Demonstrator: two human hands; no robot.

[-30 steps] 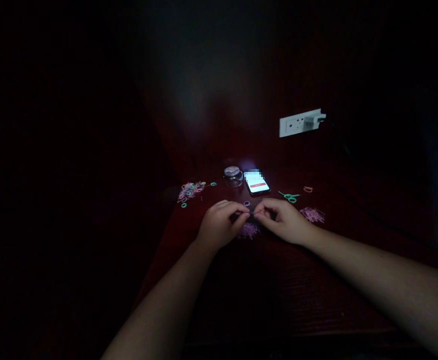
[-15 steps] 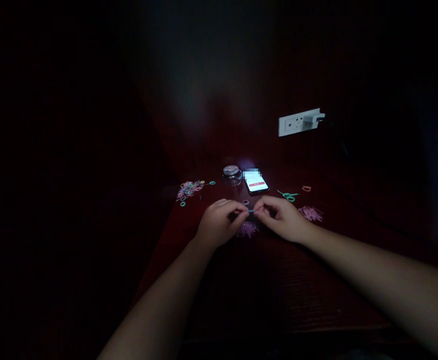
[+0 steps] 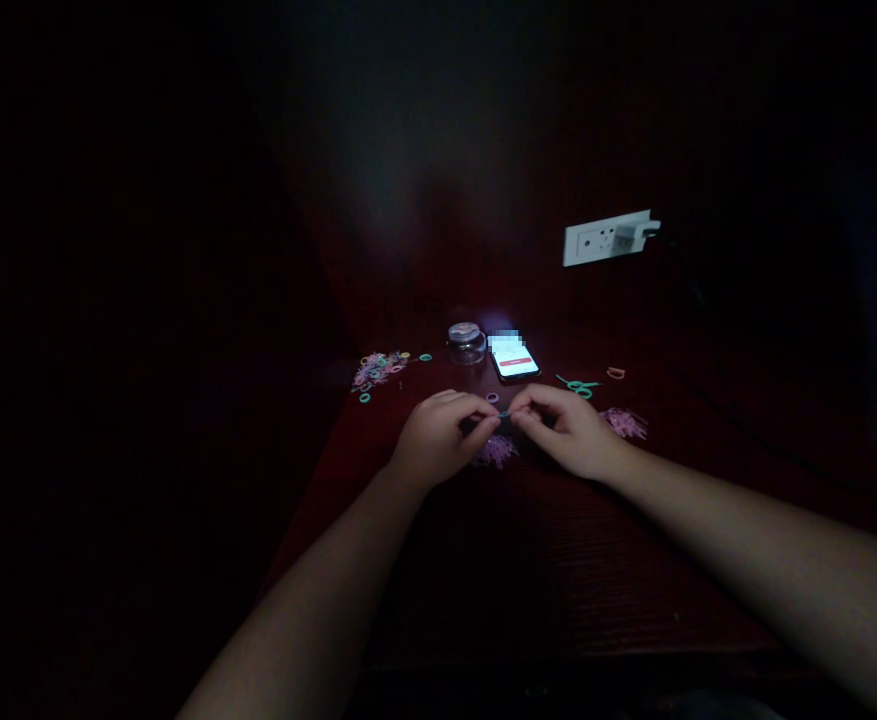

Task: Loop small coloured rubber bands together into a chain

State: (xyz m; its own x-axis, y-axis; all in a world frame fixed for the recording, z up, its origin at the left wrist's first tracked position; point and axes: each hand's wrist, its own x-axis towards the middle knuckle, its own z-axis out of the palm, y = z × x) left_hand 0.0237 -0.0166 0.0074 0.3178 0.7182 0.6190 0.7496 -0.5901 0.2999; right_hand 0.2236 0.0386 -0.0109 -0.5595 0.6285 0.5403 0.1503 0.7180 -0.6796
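Note:
My left hand [image 3: 442, 432] and my right hand [image 3: 562, 425] meet over the dark red table, each pinching one end of a small bluish hair tie [image 3: 504, 414]. The tie spans the short gap between my fingertips; its ends are hidden by the fingers. Just beyond lies a purple hair tie [image 3: 492, 398]. Below the fingertips is a pile of thin purple bands [image 3: 496, 452], partly covered by my left hand. Beside my right hand rests a pile of pink bands [image 3: 625, 423], with several green hair ties [image 3: 580, 388] behind it.
A lit phone [image 3: 514, 356] and a clear lidded jar [image 3: 467, 343] stand at the back. To the left is a mixed heap of bands and ties [image 3: 379, 370]. An orange tie [image 3: 616, 373] lies at the right. A socket with a plug [image 3: 607, 238] is on the wall.
The bluish hair tie looked like a thick short strand and now shows a slimmer, slightly looped shape between my fingers. The view has shifted slightly; both hands keep their pinch.

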